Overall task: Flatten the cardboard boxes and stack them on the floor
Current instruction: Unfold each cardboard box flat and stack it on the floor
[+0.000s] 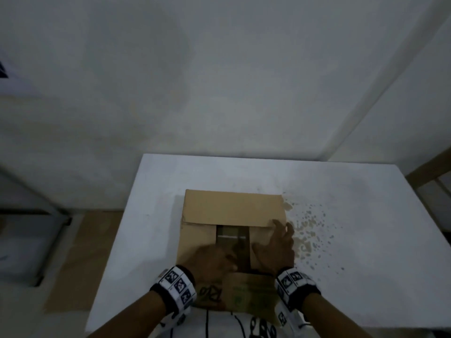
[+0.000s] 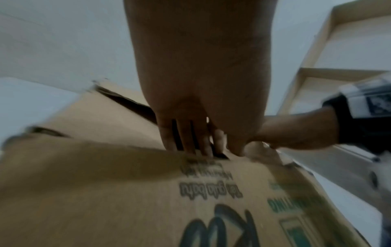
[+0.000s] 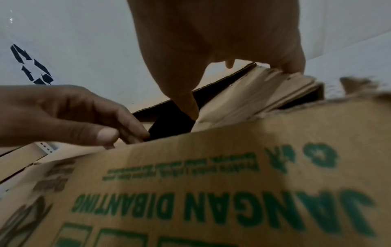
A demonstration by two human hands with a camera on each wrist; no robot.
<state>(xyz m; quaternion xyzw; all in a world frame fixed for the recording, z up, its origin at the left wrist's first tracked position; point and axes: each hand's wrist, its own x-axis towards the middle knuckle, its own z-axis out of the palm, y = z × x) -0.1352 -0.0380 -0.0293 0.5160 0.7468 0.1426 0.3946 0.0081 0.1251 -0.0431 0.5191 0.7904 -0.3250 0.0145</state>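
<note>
A cardboard box (image 1: 231,230) is shown standing on a white table (image 1: 341,191), close to the near edge and directly in front of the person; its near printed flap (image 3: 232,183), lettered in green, is tilted up toward the body, the two side flaps are folded inward, and the far flap (image 1: 234,207) is laid over the top, so that a dark rectangular gap is left at the centre. The left hand (image 1: 211,261) is seen palm down at the near left of that gap, its fingers (image 2: 186,137) straight and close together with the tips entering the slot along the edge of the printed flap; nothing is gripped. The right hand (image 1: 277,245) is spread flat, fingers wide, over the right side flap (image 3: 264,93), the thumb reaching toward the gap, pressing and not clutching. Both wrists are held low and both forearms run forward from the body. The box is judged light and probably empty, stiff across its panels yet compliant along the creases, with worn, torn edges that could rip if tugged; the flap edges bordering the gap are judged the best holds, since they can be pulled open there. Brown speckled stains (image 1: 310,228) are visible on the table to the right, and a sheet of cardboard (image 1: 80,262) lies on the floor to the left
</note>
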